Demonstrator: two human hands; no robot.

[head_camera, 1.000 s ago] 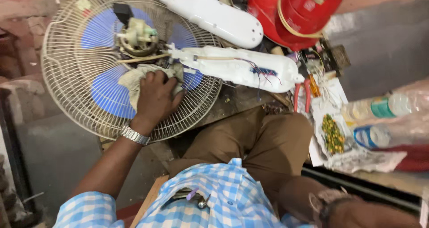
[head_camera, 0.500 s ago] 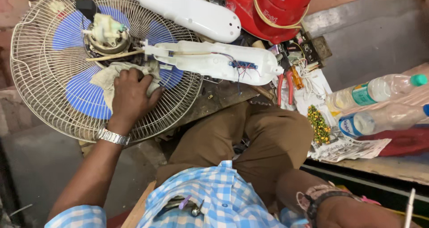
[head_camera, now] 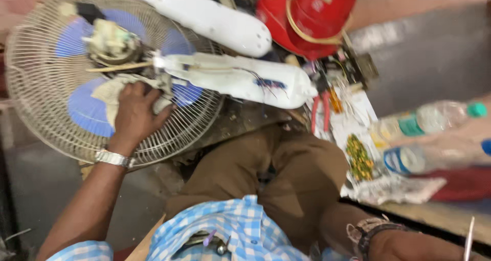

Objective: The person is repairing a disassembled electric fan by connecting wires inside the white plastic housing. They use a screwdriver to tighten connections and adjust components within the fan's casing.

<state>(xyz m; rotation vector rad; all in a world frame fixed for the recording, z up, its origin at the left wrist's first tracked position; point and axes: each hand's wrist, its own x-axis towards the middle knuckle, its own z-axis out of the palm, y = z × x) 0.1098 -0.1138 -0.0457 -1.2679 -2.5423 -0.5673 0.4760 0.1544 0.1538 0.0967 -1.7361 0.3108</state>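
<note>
The left hand [head_camera: 134, 112] pressed a pale cloth [head_camera: 110, 94] against the fan grille [head_camera: 189, 120], fingers curled around it; the right hand's grip couldn't be told.

Fan blades [head_camera: 84, 110] blue, grille [head_camera: 36, 87] cream. Housings [head_camera: 240, 79] white. Cylinder [head_camera: 312, 15] red. Shirt [head_camera: 225, 230] blue-white check. Trousers [head_camera: 286, 174] brown. Cloth [head_camera: 110, 94] off-white.

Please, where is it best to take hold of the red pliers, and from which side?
Probably at the two red handles of the pliers, coming from the lap side: the handles point that way and lie bare, while the head end sits among clutter by the red tank.
</note>
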